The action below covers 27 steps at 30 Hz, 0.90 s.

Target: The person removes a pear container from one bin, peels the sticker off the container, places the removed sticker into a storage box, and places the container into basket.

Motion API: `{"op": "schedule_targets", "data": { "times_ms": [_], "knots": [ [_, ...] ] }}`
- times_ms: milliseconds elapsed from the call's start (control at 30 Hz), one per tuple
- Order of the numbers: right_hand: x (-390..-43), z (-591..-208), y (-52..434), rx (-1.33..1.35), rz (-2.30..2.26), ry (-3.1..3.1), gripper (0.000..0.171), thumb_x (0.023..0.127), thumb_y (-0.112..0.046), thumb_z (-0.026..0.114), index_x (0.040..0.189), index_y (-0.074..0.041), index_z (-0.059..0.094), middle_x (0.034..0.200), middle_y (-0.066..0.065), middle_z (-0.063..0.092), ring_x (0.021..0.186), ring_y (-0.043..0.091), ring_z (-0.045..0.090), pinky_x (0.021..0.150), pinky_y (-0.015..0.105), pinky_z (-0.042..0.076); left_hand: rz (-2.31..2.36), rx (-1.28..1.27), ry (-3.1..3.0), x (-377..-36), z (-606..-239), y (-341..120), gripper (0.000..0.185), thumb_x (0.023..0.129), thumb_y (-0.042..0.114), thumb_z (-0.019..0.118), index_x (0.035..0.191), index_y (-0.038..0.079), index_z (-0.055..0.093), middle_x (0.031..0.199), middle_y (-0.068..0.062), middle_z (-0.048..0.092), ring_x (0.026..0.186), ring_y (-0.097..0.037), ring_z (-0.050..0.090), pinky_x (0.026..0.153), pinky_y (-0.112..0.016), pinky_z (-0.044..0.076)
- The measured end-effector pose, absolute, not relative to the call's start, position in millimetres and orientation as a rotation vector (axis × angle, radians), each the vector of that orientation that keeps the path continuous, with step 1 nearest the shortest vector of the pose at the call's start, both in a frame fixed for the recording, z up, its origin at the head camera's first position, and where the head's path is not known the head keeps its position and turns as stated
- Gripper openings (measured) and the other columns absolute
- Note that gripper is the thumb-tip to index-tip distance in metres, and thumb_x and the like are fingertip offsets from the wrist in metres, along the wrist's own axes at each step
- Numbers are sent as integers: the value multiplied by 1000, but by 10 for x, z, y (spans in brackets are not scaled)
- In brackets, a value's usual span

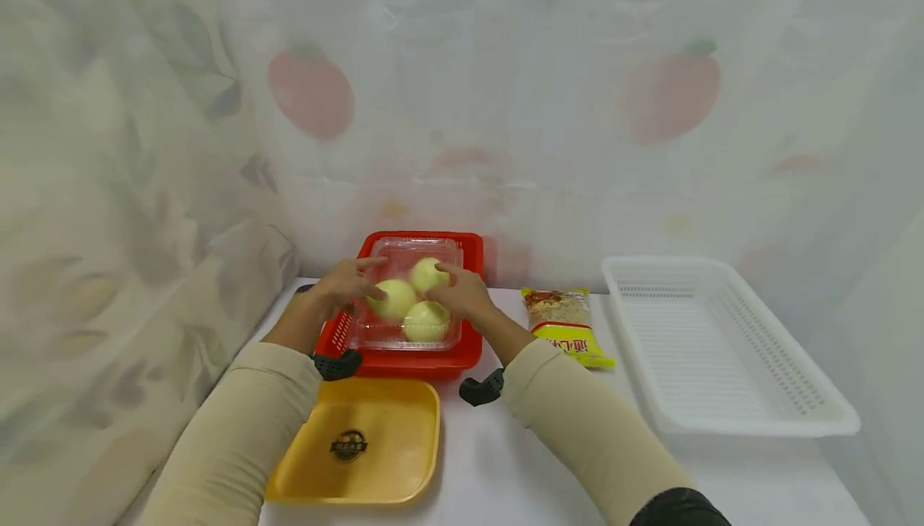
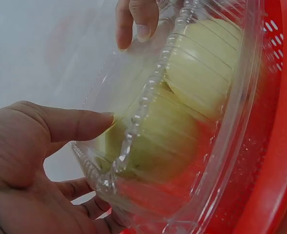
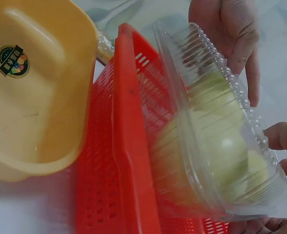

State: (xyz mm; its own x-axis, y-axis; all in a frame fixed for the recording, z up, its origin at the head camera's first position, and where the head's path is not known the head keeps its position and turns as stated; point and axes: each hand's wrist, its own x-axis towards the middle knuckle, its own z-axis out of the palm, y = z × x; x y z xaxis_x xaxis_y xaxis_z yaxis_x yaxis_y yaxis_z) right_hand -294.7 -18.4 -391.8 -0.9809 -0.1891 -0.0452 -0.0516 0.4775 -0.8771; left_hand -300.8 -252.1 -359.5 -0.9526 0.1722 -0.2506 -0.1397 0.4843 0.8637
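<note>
A clear plastic clamshell box (image 1: 404, 252) holds three round, pale yellow-green fruits (image 1: 426, 322). It sits within the red slotted basket (image 1: 419, 363), tilted against the basket's rim in the right wrist view. My left hand (image 1: 339, 287) grips the box's left side, thumb (image 2: 80, 124) on the ridged lid and the other fingers curled below its edge. On the opposite side my right hand (image 1: 465, 295) holds the box, thumb (image 3: 279, 135) at the lid's ridged edge and fingers beneath. The lid lies over the fruits.
A yellow tray (image 1: 393, 446) with a dark label stands in front of the red basket. To the right lies a yellow food packet (image 1: 566, 325), then a large white slotted basket (image 1: 758, 427). Patterned curtains (image 1: 462, 109) hang behind and at the left.
</note>
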Motion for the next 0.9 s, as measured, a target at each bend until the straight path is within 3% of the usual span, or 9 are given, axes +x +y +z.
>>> {"op": "schedule_targets", "data": {
  "times_ms": [100, 167, 267, 500, 633, 767, 900],
  "knots": [
    [-2949, -3955, -212, -184, -1500, 2584, 61, 83, -30, 73, 140, -23, 52, 136, 7, 52, 110, 27, 51, 78, 38, 55, 1495, 14, 2412, -3031, -3705, -2532, 75, 85, 1, 69, 151, 14, 36, 102, -18, 48, 44, -19, 41, 45, -30, 46],
    [-2955, -3977, -227, -187, -1483, 2606, 60, 83, -29, 73, 140, -21, 53, 136, 8, 52, 110, 28, 52, 81, 41, 54, 1513, 7, 2404, -3048, -3778, -2530, 75, 85, 0, 68, 151, 14, 35, 126, -25, 41, 44, -16, 39, 44, -28, 44],
    [-2977, -4029, -254, -217, -1454, 2652, 59, 83, -27, 73, 138, -19, 55, 135, 10, 54, 111, 29, 52, 85, 43, 51, 1515, -18, 2401, -3060, -3867, -2523, 75, 86, 0, 67, 151, 16, 35, 140, -27, 31, 47, -15, 38, 46, -27, 43],
    [-3001, -4168, -368, -226, -1402, 2699, 57, 82, -28, 74, 136, -16, 57, 130, 13, 55, 118, 32, 44, 88, 43, 48, 1474, -117, 2466, -3044, -4009, -2513, 73, 85, -1, 65, 150, 18, 37, 124, -21, 44, 52, -16, 35, 50, -29, 42],
    [-2991, -4208, -409, -182, -1348, 2734, 59, 81, -29, 75, 136, -18, 57, 130, 13, 54, 118, 34, 42, 87, 47, 48, 1422, -43, 2513, -3029, -4048, -2458, 72, 86, -1, 64, 150, 10, 35, 124, -23, 50, 57, -19, 41, 53, -31, 44],
    [-2972, -4261, -437, -169, -1330, 2718, 60, 81, -29, 76, 137, -18, 56, 133, 13, 52, 121, 36, 40, 91, 51, 45, 1367, -8, 2564, -2995, -4070, -2421, 69, 86, -1, 64, 149, 3, 34, 132, -24, 49, 82, -26, 50, 67, -34, 52],
    [-2952, -4308, -468, -158, -1339, 2702, 60, 81, -30, 76, 136, -16, 56, 134, 14, 52, 125, 38, 37, 95, 53, 41, 1323, -28, 2592, -2967, -4126, -2400, 67, 88, 3, 65, 148, 2, 36, 126, -22, 52, 84, -27, 51, 71, -35, 52]
  ]
}}
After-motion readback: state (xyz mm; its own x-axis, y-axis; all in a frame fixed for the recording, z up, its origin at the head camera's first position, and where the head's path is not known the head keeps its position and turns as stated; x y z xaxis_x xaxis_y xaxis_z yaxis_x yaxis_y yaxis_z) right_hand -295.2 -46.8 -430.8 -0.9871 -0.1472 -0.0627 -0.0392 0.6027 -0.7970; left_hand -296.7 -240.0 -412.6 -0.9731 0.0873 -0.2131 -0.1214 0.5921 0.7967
